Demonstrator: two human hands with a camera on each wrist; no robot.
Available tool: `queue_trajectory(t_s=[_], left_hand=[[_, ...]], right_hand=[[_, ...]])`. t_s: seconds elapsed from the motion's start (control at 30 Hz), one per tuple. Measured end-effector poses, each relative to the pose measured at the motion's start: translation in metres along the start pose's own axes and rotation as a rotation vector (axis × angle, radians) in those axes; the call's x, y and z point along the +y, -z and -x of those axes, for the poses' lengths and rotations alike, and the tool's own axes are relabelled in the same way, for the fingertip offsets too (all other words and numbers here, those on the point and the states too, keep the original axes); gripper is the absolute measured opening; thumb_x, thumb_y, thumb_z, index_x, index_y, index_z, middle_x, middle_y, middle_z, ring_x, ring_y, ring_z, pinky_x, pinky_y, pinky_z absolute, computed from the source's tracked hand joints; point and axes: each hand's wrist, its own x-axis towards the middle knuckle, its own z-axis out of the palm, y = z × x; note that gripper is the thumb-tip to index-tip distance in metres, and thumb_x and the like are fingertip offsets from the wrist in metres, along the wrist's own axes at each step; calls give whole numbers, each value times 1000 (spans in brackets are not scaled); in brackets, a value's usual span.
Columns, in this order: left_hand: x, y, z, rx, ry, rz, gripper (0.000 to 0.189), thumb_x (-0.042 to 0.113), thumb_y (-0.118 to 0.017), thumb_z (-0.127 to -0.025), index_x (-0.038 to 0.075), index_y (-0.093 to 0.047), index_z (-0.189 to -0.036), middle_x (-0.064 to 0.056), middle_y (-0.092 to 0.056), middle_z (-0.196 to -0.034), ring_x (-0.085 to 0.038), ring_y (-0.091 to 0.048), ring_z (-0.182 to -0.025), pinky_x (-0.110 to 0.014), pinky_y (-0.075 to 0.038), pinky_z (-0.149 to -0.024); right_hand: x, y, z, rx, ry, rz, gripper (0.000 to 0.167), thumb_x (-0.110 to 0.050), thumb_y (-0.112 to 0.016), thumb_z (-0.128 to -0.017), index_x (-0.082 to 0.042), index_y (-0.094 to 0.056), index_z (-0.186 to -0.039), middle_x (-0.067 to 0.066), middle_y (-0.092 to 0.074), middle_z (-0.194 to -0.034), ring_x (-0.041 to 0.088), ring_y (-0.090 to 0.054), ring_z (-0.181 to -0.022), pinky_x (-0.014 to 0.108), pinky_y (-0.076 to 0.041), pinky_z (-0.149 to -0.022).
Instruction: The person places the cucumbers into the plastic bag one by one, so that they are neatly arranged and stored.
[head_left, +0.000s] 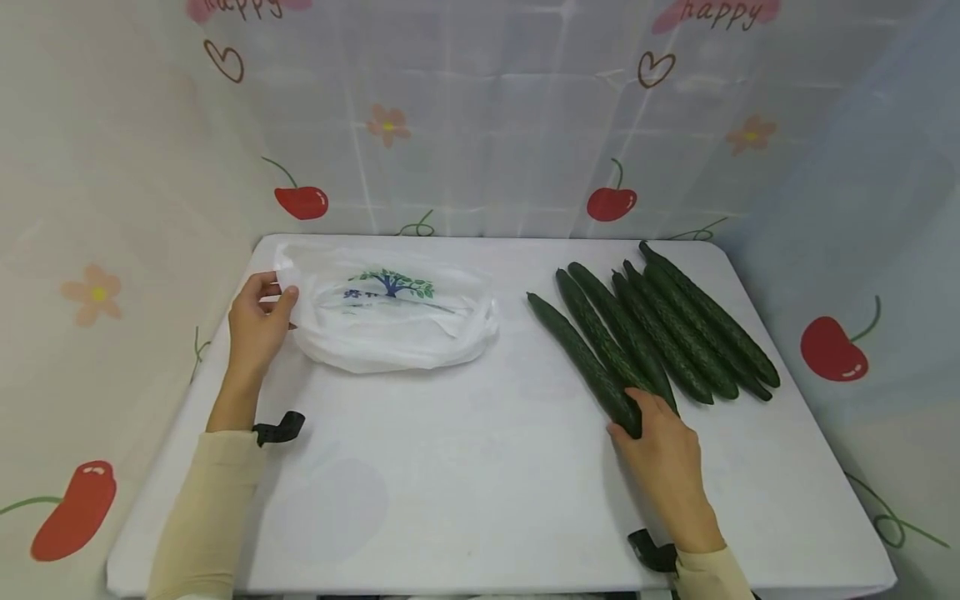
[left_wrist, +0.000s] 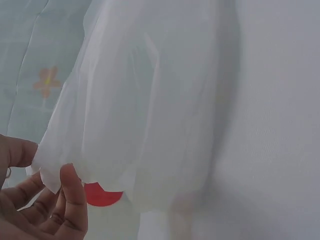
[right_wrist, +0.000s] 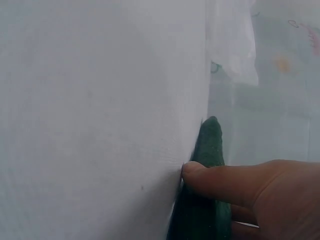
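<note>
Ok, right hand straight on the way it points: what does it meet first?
Probably the leftmost cucumber: the right hand grips its near end and points roughly along it, though depth is unclear.

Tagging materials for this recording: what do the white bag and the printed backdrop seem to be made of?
White bag: probably thin plastic film with a soft sheen; it crinkles and looks slightly see-through in the left wrist view.
Printed backdrop: a smooth, faintly glossy sheet, judging by its pale highlights and fold lines; plastic or coated fabric, I can't tell which.
</note>
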Motion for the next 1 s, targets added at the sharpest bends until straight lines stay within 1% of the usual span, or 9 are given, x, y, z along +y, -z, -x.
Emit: queue_trajectory(t_s=[0.1, 0.2, 0.4, 0.53, 0.6, 0.73, 0.83, 0.93, 1.0], left_hand=[[-1, 0, 2, -17, 9, 27, 40, 25, -65, -106, 2, -65, -139, 15, -59, -102, 1, -63, -82, -14, -58, -59], [-2, -1, 4, -30, 18, 42, 38, 21, -65, -106, -1, -65, -137, 13, -59, -101, 1, -63, -81, -14, -59, -60], [0, -2, 4, -24, 17, 66, 37, 18, -65, -106, -3, -65, -135, 12, -59, -100, 0, -63, -80, -14, -59, -60], [-3, -3, 3, -24, 14, 78, 37, 19, -65, -106, -3, -65, -136, 13, -60, -100, 1, -63, -79, -14, -59, -60], [-6, -3, 2, -25, 13, 76, 37, 19, -65, -106, -3, -65, -135, 13, -60, -100, 1, -63, -79, -14, -59, -60], [-8, -4, 1, -23, 9, 75, 36, 19, -65, -105, -2, -66, -134, 13, -60, -100, 1, -64, -79, -14, -59, -60], [-9, -4, 0, -22, 6, 74, 35, 19, -65, -105, -1, -66, -134, 13, -60, -100, 1, -64, -79, -14, -59, -61], [-9, -5, 0, -19, 0, 75, 35, 19, -65, -105, -1, -66, -134, 13, -61, -99, 0, -64, -79, -14, -59, -61], [-10, -5, 0, -15, -2, 79, 34, 20, -66, -105, 0, -67, -133, 13, -61, -99, 1, -64, -79, -13, -58, -61]], right_hand=[[2, 0, 0, -4, -18, 5, 59, -21, -89, -87, 1, -67, -137, 34, -70, -131, 46, -74, -81, 57, -56, -60], [5, -1, -1, 8, -38, 1, 56, -24, -89, -87, -1, -71, -134, 33, -71, -130, 49, -74, -88, 60, -57, -64], [8, -4, -2, 22, -55, -15, 55, -29, -89, -87, -4, -73, -133, 31, -73, -128, 46, -73, -83, 51, -53, -57], [9, -5, 0, 49, -51, -56, 53, -30, -90, -86, -5, -75, -130, 27, -75, -121, 44, -73, -85, 51, -53, -59], [9, -7, 1, 79, -48, -100, 50, -28, -90, -86, -6, -76, -128, 24, -76, -117, 42, -73, -90, 53, -55, -65], [11, -9, 1, 157, -55, -238, 46, -18, -91, -85, -6, -77, -127, 19, -75, -113, 40, -71, -101, 55, -55, -83], [12, -9, -2, 212, -64, -352, 46, -11, -91, -84, -6, -77, -128, 21, -73, -118, 43, -68, -113, 60, -52, -96], [14, -10, -6, 255, -73, -438, 47, -7, -89, -85, -7, -77, -130, 25, -71, -125, 48, -63, -124, 67, -47, -105], [15, -11, -8, 276, -93, -479, 46, -5, -88, -85, -10, -77, -130, 25, -69, -130, 45, -61, -129, 68, -45, -108]])
